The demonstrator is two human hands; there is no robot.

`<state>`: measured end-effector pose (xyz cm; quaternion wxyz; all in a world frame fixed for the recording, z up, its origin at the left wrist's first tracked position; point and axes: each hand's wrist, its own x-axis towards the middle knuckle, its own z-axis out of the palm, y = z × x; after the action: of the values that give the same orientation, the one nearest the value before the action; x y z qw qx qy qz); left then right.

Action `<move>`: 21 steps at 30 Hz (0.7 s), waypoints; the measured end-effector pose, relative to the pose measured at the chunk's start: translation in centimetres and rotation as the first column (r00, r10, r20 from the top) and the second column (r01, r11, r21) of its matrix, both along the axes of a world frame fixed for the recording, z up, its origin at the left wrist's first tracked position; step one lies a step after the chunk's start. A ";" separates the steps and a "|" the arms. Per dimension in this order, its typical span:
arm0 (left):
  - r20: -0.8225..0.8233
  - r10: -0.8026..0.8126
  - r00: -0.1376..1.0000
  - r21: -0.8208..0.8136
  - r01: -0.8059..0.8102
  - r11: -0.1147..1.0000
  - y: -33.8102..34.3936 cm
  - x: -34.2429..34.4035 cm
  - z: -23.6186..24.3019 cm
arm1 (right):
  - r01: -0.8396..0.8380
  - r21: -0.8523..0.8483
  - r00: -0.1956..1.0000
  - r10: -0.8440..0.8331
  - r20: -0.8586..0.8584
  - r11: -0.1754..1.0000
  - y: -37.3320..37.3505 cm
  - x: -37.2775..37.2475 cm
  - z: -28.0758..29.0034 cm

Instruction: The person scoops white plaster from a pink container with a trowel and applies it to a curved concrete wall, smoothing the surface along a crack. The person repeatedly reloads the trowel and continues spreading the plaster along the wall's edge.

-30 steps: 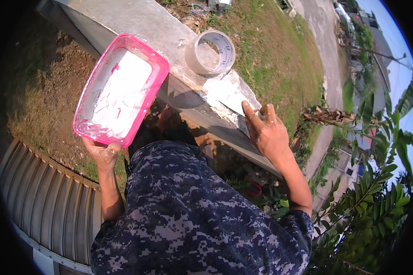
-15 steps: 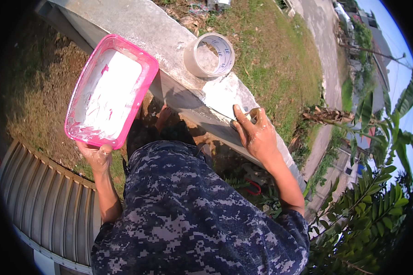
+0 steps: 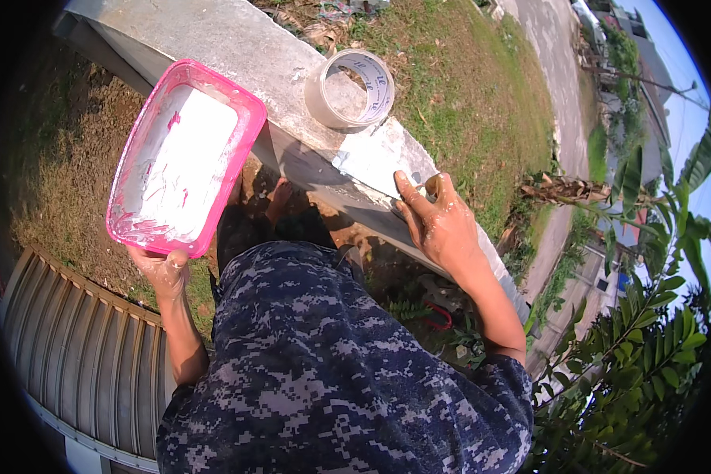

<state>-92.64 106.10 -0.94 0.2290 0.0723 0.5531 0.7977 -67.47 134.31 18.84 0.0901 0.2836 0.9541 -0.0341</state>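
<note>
Our right hand (image 3: 442, 225) rests on the edge of a grey concrete wall top (image 3: 237, 47), fingers spread and smeared with white, holding a small tool whose tip just peeks out between the fingers; we cannot tell what kind it is. Directly under and just beyond this hand lies a patch of wet white paste (image 3: 375, 162) on the concrete. Further along the wall from the right hand stands a roll of clear tape (image 3: 349, 88), lying flat on the top. Our left hand (image 3: 164, 268) grips the near rim of a pink tray (image 3: 249, 118), which is coated inside with white paste and held tilted up beside the wall, well apart from the right hand. Beyond the wall we see grass (image 3: 458, 87) and a paved path (image 3: 549, 31). Below the left hand runs a corrugated metal sheet (image 3: 79, 355). To the right of the right hand grow leafy green plants (image 3: 648, 332).
</note>
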 end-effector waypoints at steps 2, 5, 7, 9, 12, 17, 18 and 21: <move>0.030 0.047 0.998 -0.037 -0.046 0.998 -0.1 0.0 0.1 | 0.056 0.002 0.991 -0.056 0.119 0.998 0.5 0.6 1.0; -0.001 0.052 0.999 -0.020 -0.052 0.998 0.4 -0.1 0.0 | 0.034 0.110 0.999 -0.038 0.035 0.993 0.8 0.9 1.2; 0.016 0.051 0.999 -0.003 -0.050 0.999 0.6 0.2 0.0 | -0.013 0.046 0.998 0.015 -0.060 0.999 0.7 0.8 0.5; 0.017 0.047 0.999 0.004 -0.047 0.999 0.7 0.2 0.1 | -0.050 -0.040 0.997 0.048 -0.061 0.998 0.3 0.5 -0.5; 0.009 0.049 0.999 0.004 -0.050 0.999 0.5 0.1 0.1 | -0.004 -0.036 1.000 0.003 -0.027 0.999 0.4 1.0 -0.7; 0.007 0.072 0.997 0.004 -0.072 0.997 0.0 -0.2 -0.2 | 0.103 0.014 0.994 -0.103 -0.023 0.995 1.5 2.6 0.7; 0.014 0.069 0.998 0.007 -0.069 0.998 -0.1 -0.2 -0.2 | 0.084 -0.019 0.995 -0.085 -0.061 0.996 1.6 2.6 0.5; 0.018 0.063 0.998 0.022 -0.064 0.998 0.0 -0.2 -0.3 | -0.067 -0.049 0.997 0.065 -0.047 0.997 2.1 1.8 -0.5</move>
<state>-92.89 106.07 -1.27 0.2076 0.0504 0.5441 0.8114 -65.67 136.39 18.30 0.0765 0.2488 0.9636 -0.0616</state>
